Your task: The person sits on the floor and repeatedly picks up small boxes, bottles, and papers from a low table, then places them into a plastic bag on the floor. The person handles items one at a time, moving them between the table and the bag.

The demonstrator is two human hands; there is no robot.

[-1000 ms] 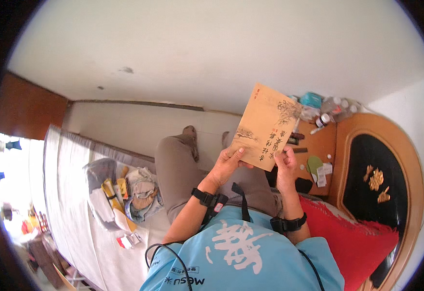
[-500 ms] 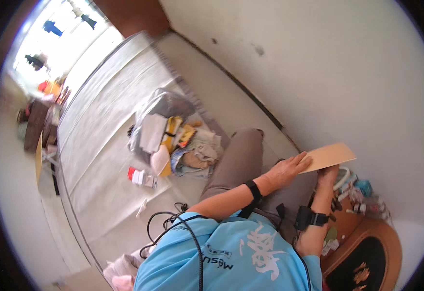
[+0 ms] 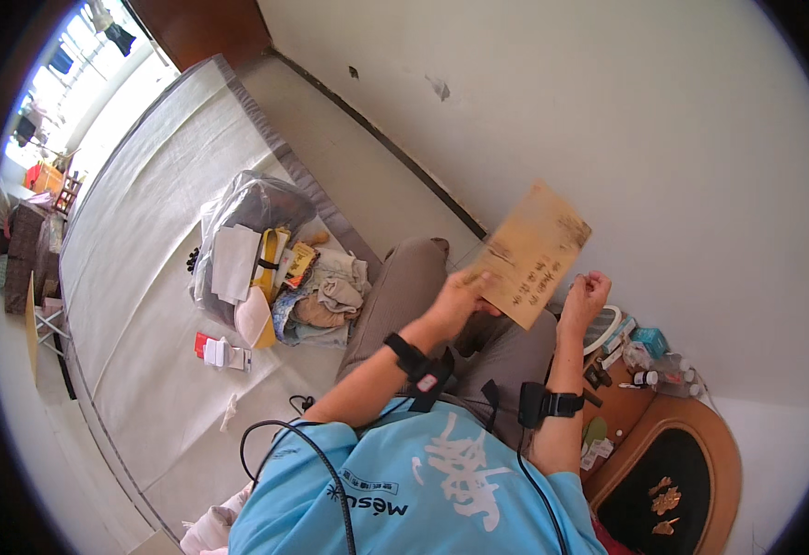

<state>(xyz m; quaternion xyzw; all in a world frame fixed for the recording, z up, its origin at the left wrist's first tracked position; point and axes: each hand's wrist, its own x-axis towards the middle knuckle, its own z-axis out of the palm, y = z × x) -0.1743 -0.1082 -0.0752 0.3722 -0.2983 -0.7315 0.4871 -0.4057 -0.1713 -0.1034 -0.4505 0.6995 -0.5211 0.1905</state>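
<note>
Tan, rectangular paper booklet (image 3: 536,257) with dark markings tilts beyond the brown-trousered lap (image 3: 514,363), slightly blurred. Good handling probably means a light pinch near the edge, avoiding creases, with the right hand (image 3: 588,298) ready to support the loose side. Left hand (image 3: 460,301), reaching far and right, grasps the near-left edge, thumb on top. Right hand hovers just beside, apart, fingers curled inward; cannot tell whether they pinch anything.
</note>
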